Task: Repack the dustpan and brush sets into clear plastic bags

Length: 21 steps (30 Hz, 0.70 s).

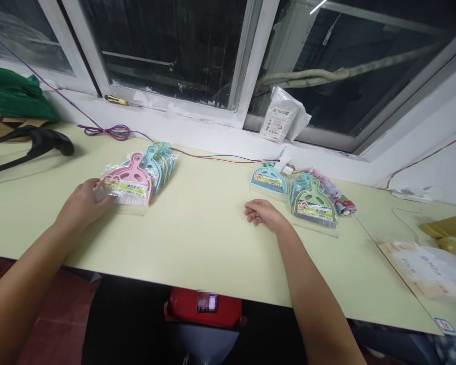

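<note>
Tabletop (197, 238): packs (314, 205) grouped left and right, remainder unclear | your left hand (82, 203) half-closed, gripping pink pack (131, 175) | your right hand (265, 213) loosely curled, empty

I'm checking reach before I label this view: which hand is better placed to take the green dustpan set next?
Right, I'd judge. The right hand lies close to the green dustpan set and looks free; the left hand is farther off, fingers at the pink set.

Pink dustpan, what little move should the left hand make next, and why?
Perhaps lift the pink dustpan slightly: the left hand is already at its bag's left edge, and it lies frontmost in its bunch, with nothing on top.
</note>
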{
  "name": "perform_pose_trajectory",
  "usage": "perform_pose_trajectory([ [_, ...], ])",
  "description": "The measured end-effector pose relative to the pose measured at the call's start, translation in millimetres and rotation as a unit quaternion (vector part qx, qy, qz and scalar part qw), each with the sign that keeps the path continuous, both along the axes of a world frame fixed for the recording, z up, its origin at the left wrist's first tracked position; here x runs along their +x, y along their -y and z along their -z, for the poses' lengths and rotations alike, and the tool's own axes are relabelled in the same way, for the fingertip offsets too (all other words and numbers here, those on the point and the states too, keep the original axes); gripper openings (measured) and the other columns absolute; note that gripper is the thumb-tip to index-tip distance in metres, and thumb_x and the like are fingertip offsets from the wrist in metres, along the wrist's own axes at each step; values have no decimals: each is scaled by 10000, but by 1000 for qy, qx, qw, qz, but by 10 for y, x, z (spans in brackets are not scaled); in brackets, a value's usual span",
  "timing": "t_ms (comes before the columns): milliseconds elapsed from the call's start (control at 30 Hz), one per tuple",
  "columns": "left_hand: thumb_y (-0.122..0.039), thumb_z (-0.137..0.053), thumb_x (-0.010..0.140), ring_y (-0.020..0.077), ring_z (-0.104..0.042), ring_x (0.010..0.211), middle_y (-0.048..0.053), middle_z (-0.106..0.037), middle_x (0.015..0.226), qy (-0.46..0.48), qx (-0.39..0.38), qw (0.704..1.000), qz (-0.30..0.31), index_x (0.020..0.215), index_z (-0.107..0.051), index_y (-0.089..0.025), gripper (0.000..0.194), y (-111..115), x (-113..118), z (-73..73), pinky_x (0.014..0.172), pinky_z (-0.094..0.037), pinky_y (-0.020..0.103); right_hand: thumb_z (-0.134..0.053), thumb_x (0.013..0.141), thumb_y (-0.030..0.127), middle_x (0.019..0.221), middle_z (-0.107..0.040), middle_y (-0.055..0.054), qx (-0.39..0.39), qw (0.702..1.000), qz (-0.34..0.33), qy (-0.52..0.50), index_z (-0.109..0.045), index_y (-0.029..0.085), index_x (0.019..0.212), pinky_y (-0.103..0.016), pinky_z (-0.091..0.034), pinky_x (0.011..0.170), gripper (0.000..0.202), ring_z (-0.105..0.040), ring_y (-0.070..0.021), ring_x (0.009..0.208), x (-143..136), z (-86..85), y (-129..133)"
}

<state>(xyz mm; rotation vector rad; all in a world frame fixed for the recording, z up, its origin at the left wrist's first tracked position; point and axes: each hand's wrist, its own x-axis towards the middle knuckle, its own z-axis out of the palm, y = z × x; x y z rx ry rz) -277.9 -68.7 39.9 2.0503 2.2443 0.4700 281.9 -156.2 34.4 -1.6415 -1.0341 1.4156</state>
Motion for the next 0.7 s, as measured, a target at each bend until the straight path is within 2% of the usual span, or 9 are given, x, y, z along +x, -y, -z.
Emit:
perform_pose_trajectory([
  [167,-693,-552,869,401,-428,1433,187,-405,1583,2,3,999,37,1605,-286,-237,907,165,-4,57,1126,-399,510,-677,942,287,885,-731,-87,0,1000,1,-4,-640,155,940,-192,-504,424,138,-682,-130,596,15,22,-9],
  [267,-734,-479,895,453,-271,1524,173,-211,1695,-28,-3,998,53,1636,-236,-293,897,229,59,161,1173,-316,583,-678,943,286,878,-737,-86,3,1000,2,-2,-641,161,938,-196,-508,423,131,-689,-134,601,22,33,-13],
  [367,-732,-410,924,450,-198,1555,178,-81,1729,-54,-16,996,62,1649,-213,-251,893,205,141,264,1214,-246,570,-686,938,283,872,-740,-85,1,1000,5,-1,-637,163,934,-198,-510,423,130,-687,-132,596,18,27,-13],
  [467,-708,-397,939,432,-148,1575,192,-52,1732,-63,0,995,81,1656,-197,-202,900,110,161,330,1236,-192,556,-686,937,282,878,-738,-84,2,1000,2,-1,-634,163,929,-197,-511,428,130,-683,-128,595,13,22,-8],
  [600,-669,-387,957,365,-56,1608,222,-105,1716,-70,9,990,119,1646,-195,-149,884,11,124,353,1261,-115,526,-679,943,293,889,-729,-85,8,1000,-2,1,-636,161,936,-198,-508,427,139,-687,-131,604,20,37,-8],
  [700,-655,-388,966,355,-86,1605,225,-128,1699,-60,16,991,122,1629,-238,-157,843,18,120,340,1265,-120,498,-678,945,295,888,-724,-83,12,1000,-4,-2,-633,159,939,-200,-508,427,143,-686,-131,605,27,50,-11],
])
